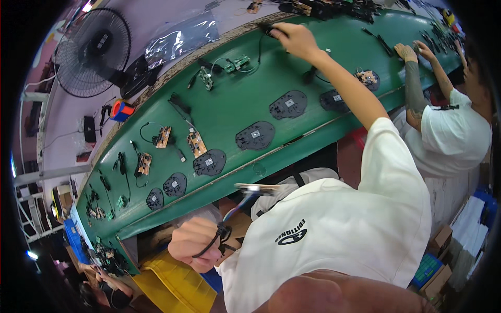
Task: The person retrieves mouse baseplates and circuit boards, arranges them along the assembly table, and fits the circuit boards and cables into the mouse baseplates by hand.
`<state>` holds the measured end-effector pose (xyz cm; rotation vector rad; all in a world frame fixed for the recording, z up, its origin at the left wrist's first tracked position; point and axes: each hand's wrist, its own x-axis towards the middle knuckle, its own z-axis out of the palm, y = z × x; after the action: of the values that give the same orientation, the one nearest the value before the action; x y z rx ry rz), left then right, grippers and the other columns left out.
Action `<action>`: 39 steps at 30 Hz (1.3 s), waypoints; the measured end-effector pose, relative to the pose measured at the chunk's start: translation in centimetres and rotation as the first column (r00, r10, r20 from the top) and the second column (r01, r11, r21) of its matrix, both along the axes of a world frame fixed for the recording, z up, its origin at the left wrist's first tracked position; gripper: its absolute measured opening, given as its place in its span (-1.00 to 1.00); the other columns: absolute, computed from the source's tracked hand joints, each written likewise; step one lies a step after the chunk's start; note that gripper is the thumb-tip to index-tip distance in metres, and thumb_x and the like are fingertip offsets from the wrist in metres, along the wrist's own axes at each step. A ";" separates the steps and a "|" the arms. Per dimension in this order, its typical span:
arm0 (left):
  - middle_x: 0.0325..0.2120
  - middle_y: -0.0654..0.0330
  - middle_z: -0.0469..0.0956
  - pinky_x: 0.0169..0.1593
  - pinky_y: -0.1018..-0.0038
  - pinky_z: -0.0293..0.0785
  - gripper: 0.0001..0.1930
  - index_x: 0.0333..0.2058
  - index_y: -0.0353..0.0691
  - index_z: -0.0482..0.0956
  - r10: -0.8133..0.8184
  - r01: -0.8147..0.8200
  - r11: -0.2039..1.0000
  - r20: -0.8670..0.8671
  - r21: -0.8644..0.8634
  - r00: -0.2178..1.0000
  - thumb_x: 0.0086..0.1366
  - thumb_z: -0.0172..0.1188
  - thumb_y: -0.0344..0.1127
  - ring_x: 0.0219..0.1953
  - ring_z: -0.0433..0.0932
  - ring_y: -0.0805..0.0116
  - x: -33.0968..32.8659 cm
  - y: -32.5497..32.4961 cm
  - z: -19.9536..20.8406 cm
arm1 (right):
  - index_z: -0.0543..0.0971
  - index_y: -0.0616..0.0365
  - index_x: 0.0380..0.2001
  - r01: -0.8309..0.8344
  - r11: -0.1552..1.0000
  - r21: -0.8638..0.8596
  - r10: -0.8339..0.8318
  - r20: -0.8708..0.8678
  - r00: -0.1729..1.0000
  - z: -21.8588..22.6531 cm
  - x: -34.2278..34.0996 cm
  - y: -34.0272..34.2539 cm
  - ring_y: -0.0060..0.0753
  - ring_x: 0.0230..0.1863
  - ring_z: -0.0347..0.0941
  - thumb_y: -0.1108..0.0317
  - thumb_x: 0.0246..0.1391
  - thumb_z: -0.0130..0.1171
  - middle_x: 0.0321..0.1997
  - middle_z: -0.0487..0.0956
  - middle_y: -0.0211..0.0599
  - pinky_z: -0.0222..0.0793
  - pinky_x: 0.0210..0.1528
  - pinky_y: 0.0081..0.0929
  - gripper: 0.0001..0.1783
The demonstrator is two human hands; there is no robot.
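My left hand point(195, 244) is closed near my body, below the belt's near edge. It grips a black cable point(223, 232), and coloured wires lead from it to a thin circuit board point(258, 189) hanging in the air, seen nearly edge-on. Across the green belt my right hand point(295, 40) reaches to the far edge, its fingers closed on a dark bundled cable point(266, 27). A thin lead runs down from there toward green circuit boards point(237, 63) lying on the belt. Black mouse base shells point(255, 135) lie in a row along the near side.
Brown circuit boards with cables point(197, 143) lie on the green belt point(219, 104). A fan point(94, 52), a clear plastic bag point(182, 39) and an orange-blue tape roll point(121, 110) stand beyond. A co-worker point(443, 120) works at right; a yellow bin point(177, 281) is below left.
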<state>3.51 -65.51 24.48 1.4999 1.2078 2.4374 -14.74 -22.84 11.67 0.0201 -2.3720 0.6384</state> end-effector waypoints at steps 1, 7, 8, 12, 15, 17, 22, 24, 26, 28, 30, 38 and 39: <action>-0.81 0.24 0.34 -0.78 0.55 0.06 -0.67 -0.63 -0.47 0.43 0.029 -0.029 1.000 0.010 0.002 1.000 0.36 0.02 -0.51 -0.85 0.23 0.50 0.3 -0.4 0.1 | 0.66 0.08 -0.21 -0.036 0.988 -0.153 0.037 0.006 0.999 1.4 0.1 -0.6 -0.21 -0.36 0.59 0.04 0.22 0.18 -0.41 0.63 -0.16 0.45 -0.30 -0.32 -0.66; -0.83 0.24 0.26 -0.78 0.52 -0.01 -0.53 -0.67 -0.47 0.39 0.056 -0.056 0.998 0.073 0.000 0.996 0.46 0.03 -0.35 -0.86 0.15 0.48 -0.2 -0.7 -1.0 | 0.66 0.20 -0.16 -0.258 0.780 -0.571 0.307 -0.011 0.952 3.4 -0.7 -1.9 -0.82 -0.45 0.28 0.17 0.35 0.13 -0.49 0.50 -0.68 0.24 -0.41 -0.65 -0.70; -0.83 0.22 0.27 -0.77 0.50 0.00 -0.53 -0.66 -0.49 0.41 0.060 -0.059 0.998 0.079 -0.019 0.995 0.46 0.04 -0.34 -0.86 0.15 0.45 -0.1 -0.7 -0.9 | 0.64 0.26 -0.12 -0.289 0.670 -0.684 0.360 -0.041 0.932 2.3 -1.9 -2.9 -0.79 -0.36 0.38 0.19 0.34 0.14 -0.38 0.57 -0.60 0.32 -0.32 -0.68 -0.68; -0.82 0.18 0.32 -0.74 0.44 0.03 -0.55 -0.59 -0.54 0.48 0.077 -0.066 0.993 0.102 -0.102 0.992 0.45 0.08 -0.31 -0.86 0.18 0.36 0.3 -1.4 -0.7 | 0.62 0.33 -0.10 -0.277 0.482 -0.831 0.432 -0.049 0.900 3.2 -5.6 -11.3 -0.57 -0.23 0.56 0.19 0.27 0.21 -0.27 0.69 -0.27 0.47 -0.15 -0.51 -0.63; -0.79 0.09 0.39 -0.73 0.42 0.06 -0.58 -0.55 -0.56 0.53 0.070 -0.058 0.992 0.111 -0.112 0.991 0.43 0.08 -0.30 -0.85 0.23 0.30 0.4 -2.0 -1.3 | 0.65 0.23 -0.12 -0.222 0.710 -0.669 0.382 0.100 0.919 1.2 -11.6 -16.2 -0.29 -0.16 0.62 0.03 0.17 0.27 -0.25 0.70 -0.13 0.50 -0.10 -0.33 -0.54; -0.76 0.04 0.47 -0.71 0.43 0.16 -0.62 -0.54 -0.54 0.56 0.147 -0.140 0.988 0.150 -0.059 0.978 0.39 0.09 -0.33 -0.82 0.30 0.31 0.9 -1.3 -2.0 | 0.67 0.15 -0.14 -0.208 0.863 -0.460 0.307 0.152 0.940 -0.6 -15.2 -19.4 -0.01 -0.13 0.62 -0.11 0.08 0.27 -0.21 0.69 -0.06 0.49 -0.03 -0.19 -0.47; -0.82 0.29 0.35 -0.67 0.55 0.15 -0.49 -0.50 -0.48 0.61 0.433 -0.372 0.892 0.253 -0.256 0.865 0.38 0.16 -0.05 -0.81 0.25 0.53 1.4 -0.4 -2.3 | 0.68 0.13 -0.23 -0.121 0.980 -0.156 0.166 0.320 0.933 -3.4 -22.5 -19.9 -0.12 -0.25 0.65 -0.17 0.09 0.24 -0.31 0.70 -0.14 0.51 -0.14 -0.17 -0.46; -0.82 0.32 0.33 -0.67 0.57 0.03 -0.48 -0.47 -0.46 0.64 0.478 -0.376 0.866 0.325 -0.330 0.816 0.40 0.15 0.00 -0.81 0.20 0.57 1.6 -0.7 -3.0 | 0.67 0.13 -0.19 -0.090 0.996 -0.022 0.092 0.313 0.945 -4.0 -22.3 -19.6 -0.12 -0.25 0.65 -0.18 0.10 0.23 -0.30 0.70 -0.15 0.52 -0.14 -0.16 -0.45; -0.81 0.33 0.34 -0.67 0.57 -0.04 -0.49 -0.44 -0.45 0.66 0.469 -0.362 0.872 0.350 -0.330 0.811 0.42 0.12 -0.02 -0.81 0.17 0.59 1.5 -0.9 -3.8 | 0.58 0.06 0.00 -0.238 0.971 0.031 0.231 0.155 0.961 0.3 -17.9 -20.8 -0.08 -0.13 0.63 0.14 0.11 0.29 -0.01 0.66 -0.16 0.54 -0.11 -0.17 -0.58; -0.82 0.30 0.36 -0.68 0.55 -0.01 -0.48 -0.47 -0.47 0.65 0.422 -0.285 0.884 0.369 -0.372 0.828 0.39 0.14 -0.02 -0.82 0.18 0.57 1.0 -0.9 -4.3 | 0.61 0.17 -0.05 -0.706 0.675 -0.214 0.727 0.029 0.686 4.4 -7.4 -20.3 -0.13 -0.09 0.62 -0.13 0.18 0.19 -0.12 0.66 -0.15 0.49 0.01 -0.21 -0.43; -0.82 0.28 0.37 -0.68 0.54 0.01 -0.48 -0.49 -0.47 0.65 0.393 -0.258 0.897 0.378 -0.360 0.839 0.38 0.15 -0.03 -0.82 0.20 0.55 0.9 -0.4 -4.2 | 0.53 0.15 0.11 -0.858 0.329 -0.393 0.944 0.143 0.297 6.0 4.1 -19.6 -0.02 0.21 0.42 -0.10 0.07 0.32 0.19 0.49 -0.06 0.33 0.25 -0.14 -0.33; -0.82 0.17 0.44 -0.70 0.51 0.14 -0.47 -0.60 -0.47 0.59 0.252 -0.132 0.943 0.395 -0.306 0.883 0.33 0.18 -0.04 -0.85 0.24 0.46 -1.5 3.5 -3.7 | 0.56 0.16 0.01 -0.573 0.445 -0.688 0.894 0.301 0.333 1.8 20.5 -21.4 -0.09 -0.05 0.58 0.20 -0.07 0.46 -0.07 0.63 -0.12 0.46 -0.02 -0.28 -0.43; -0.75 0.11 0.46 -0.72 0.50 0.15 -0.49 -0.51 -0.48 0.57 0.271 -0.104 0.926 0.448 -0.362 0.852 0.33 0.18 -0.02 -0.82 0.25 0.47 -1.5 2.9 -3.4 | 0.57 0.16 -0.04 -0.518 0.470 -0.715 0.877 0.312 0.365 2.3 20.9 -20.7 -0.12 -0.21 0.59 0.23 -0.06 0.45 -0.20 0.66 -0.17 0.48 -0.16 -0.32 -0.50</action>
<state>2.06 -62.59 21.06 0.6372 1.5832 2.3536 6.11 -43.57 13.99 0.8357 -2.6713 2.0328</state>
